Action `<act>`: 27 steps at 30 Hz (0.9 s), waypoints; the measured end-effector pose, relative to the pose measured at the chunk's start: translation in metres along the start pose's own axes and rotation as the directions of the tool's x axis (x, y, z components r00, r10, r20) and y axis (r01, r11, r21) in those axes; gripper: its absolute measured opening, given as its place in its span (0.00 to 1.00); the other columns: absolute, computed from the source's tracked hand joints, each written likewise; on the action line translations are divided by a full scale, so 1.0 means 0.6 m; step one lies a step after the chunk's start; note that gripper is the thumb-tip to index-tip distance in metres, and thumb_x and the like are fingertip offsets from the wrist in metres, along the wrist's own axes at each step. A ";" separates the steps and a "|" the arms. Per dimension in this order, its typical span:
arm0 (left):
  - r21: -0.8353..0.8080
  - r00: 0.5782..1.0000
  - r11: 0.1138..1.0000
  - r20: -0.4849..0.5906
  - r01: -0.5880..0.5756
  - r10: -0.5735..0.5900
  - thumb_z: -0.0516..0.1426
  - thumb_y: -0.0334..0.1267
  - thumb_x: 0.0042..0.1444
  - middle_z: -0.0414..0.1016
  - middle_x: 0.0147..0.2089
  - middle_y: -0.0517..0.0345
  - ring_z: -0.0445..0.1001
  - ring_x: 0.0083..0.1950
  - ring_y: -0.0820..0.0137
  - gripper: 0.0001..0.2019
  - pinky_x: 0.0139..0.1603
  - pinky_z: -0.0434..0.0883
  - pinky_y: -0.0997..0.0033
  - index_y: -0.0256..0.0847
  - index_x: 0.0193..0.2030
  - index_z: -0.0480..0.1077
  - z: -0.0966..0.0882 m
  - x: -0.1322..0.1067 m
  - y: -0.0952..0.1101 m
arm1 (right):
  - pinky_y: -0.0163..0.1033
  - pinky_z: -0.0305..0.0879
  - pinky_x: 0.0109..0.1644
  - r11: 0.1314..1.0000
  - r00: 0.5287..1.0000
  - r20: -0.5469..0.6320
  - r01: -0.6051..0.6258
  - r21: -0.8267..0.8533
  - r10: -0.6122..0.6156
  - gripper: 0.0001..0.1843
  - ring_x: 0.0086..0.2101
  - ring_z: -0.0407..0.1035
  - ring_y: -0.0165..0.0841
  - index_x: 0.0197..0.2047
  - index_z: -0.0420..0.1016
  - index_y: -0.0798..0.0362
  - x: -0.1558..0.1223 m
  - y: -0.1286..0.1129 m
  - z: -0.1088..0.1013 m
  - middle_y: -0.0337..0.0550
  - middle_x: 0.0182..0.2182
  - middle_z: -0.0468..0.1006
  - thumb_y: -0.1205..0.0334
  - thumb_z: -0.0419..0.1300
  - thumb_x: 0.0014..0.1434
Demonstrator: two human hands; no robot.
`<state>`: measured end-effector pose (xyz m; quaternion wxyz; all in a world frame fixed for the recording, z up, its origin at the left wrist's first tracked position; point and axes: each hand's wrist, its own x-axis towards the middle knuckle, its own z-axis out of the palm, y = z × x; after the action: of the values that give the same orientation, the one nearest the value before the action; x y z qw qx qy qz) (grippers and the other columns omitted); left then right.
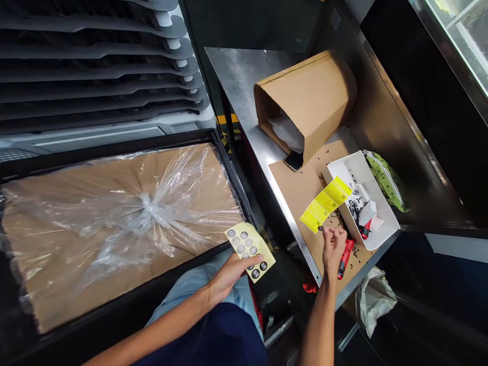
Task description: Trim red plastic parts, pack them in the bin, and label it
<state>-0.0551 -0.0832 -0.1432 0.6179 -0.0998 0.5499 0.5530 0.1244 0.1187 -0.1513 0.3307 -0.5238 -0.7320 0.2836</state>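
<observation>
My left hand point(229, 277) holds a yellow sheet of round black stickers point(249, 251) by its lower edge, out over the plastic-wrapped board. My right hand point(333, 251) is pinched on a small dark round item point(321, 229), likely a sticker, just below a yellow printed label strip point(326, 205). That strip lies on a brown cardboard sheet point(301, 193). A red-handled tool point(345, 259) lies right beside my right hand. A white tray point(362, 198) holding small black bits and a red-and-white object stands to the right.
A brown paper bag point(305, 101) lies on its side on the steel table point(236, 76), with a phone point(294, 160) at its mouth. Black bits are scattered on the cardboard. A green pouch point(387, 183) sits behind the tray. A plastic-wrapped board point(114, 223) fills the black frame at left.
</observation>
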 end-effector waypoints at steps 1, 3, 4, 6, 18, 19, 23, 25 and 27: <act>-0.001 1.000 1.000 -0.007 0.003 -0.003 0.74 0.48 0.25 0.85 0.44 0.48 0.79 0.54 0.47 0.32 0.54 0.73 0.57 0.38 0.41 0.76 -0.003 0.002 0.003 | 0.49 0.60 0.52 0.999 1.000 -0.027 -0.010 -0.038 0.009 0.26 0.46 0.62 0.44 0.37 0.75 0.52 0.021 0.019 -0.005 0.47 0.40 0.63 0.36 0.55 0.61; 0.001 1.000 1.000 -0.027 0.005 -0.005 0.75 0.48 0.25 0.85 0.46 0.47 0.79 0.55 0.47 0.33 0.55 0.73 0.57 0.38 0.42 0.76 -0.006 0.006 0.009 | 0.52 0.56 0.57 0.995 0.999 -0.040 -0.017 -0.095 0.013 0.28 0.48 0.59 0.46 0.37 0.76 0.52 0.052 0.048 -0.019 0.49 0.41 0.63 0.34 0.54 0.61; 0.002 0.999 1.000 -0.038 0.010 -0.010 0.75 0.48 0.25 0.85 0.47 0.46 0.78 0.56 0.47 0.34 0.56 0.73 0.56 0.37 0.43 0.77 -0.007 0.007 0.013 | 0.53 0.54 0.57 0.992 0.999 -0.033 -0.014 -0.122 0.010 0.28 0.49 0.59 0.47 0.37 0.76 0.52 0.062 0.057 -0.025 0.50 0.41 0.63 0.34 0.54 0.61; 0.005 0.998 1.000 -0.058 0.020 -0.019 0.76 0.48 0.24 0.84 0.48 0.45 0.78 0.57 0.46 0.35 0.57 0.73 0.55 0.37 0.43 0.77 -0.006 0.008 0.019 | 0.53 0.54 0.57 0.986 1.000 -0.008 -0.003 -0.164 0.002 0.29 0.49 0.58 0.48 0.37 0.77 0.52 0.072 0.067 -0.034 0.51 0.41 0.63 0.33 0.53 0.61; 0.005 0.999 1.000 -0.038 -0.008 0.008 0.76 0.48 0.28 0.84 0.48 0.44 0.78 0.57 0.47 0.33 0.59 0.73 0.55 0.35 0.44 0.79 -0.010 0.022 0.016 | 0.53 0.54 0.58 0.964 0.979 0.186 0.132 -0.232 -0.089 0.30 0.46 0.59 0.44 0.36 0.79 0.52 0.074 0.090 0.044 0.47 0.39 0.64 0.35 0.49 0.64; 0.009 0.999 1.000 -0.031 -0.015 0.015 0.76 0.48 0.30 0.84 0.49 0.44 0.79 0.56 0.48 0.32 0.59 0.73 0.56 0.35 0.44 0.79 -0.012 0.023 0.014 | 0.54 0.53 0.58 0.962 0.974 0.204 0.145 -0.230 -0.098 0.30 0.46 0.59 0.44 0.35 0.79 0.52 0.073 0.090 0.056 0.47 0.39 0.64 0.36 0.49 0.65; 0.005 0.999 1.000 -0.027 -0.028 0.028 0.76 0.47 0.33 0.84 0.50 0.44 0.80 0.55 0.51 0.31 0.56 0.75 0.60 0.36 0.45 0.79 -0.017 0.023 0.010 | 0.54 0.54 0.57 0.955 0.960 0.252 0.182 -0.233 -0.121 0.27 0.45 0.59 0.43 0.35 0.79 0.52 0.070 0.091 0.088 0.47 0.39 0.65 0.41 0.49 0.66; 0.005 0.999 1.000 -0.031 -0.021 0.021 0.76 0.47 0.33 0.84 0.50 0.43 0.79 0.55 0.50 0.31 0.56 0.75 0.59 0.35 0.45 0.79 -0.018 0.021 0.011 | 0.53 0.55 0.57 0.951 0.959 0.253 0.192 -0.243 -0.129 0.25 0.45 0.58 0.43 0.35 0.78 0.52 0.069 0.093 0.097 0.48 0.40 0.65 0.43 0.49 0.66; -0.002 0.999 1.000 -0.045 -0.016 0.016 0.76 0.48 0.30 0.84 0.48 0.43 0.79 0.55 0.48 0.33 0.57 0.74 0.57 0.35 0.44 0.78 -0.018 0.019 0.013 | 0.53 0.55 0.56 0.947 0.958 0.253 0.200 -0.252 -0.135 0.24 0.45 0.57 0.43 0.35 0.78 0.52 0.069 0.097 0.101 0.49 0.41 0.65 0.45 0.49 0.66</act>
<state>-0.0700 -0.0818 -0.1526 0.6009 -0.1083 0.5637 0.5562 0.1010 0.1712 -0.2255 0.1898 -0.4633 -0.8400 0.2091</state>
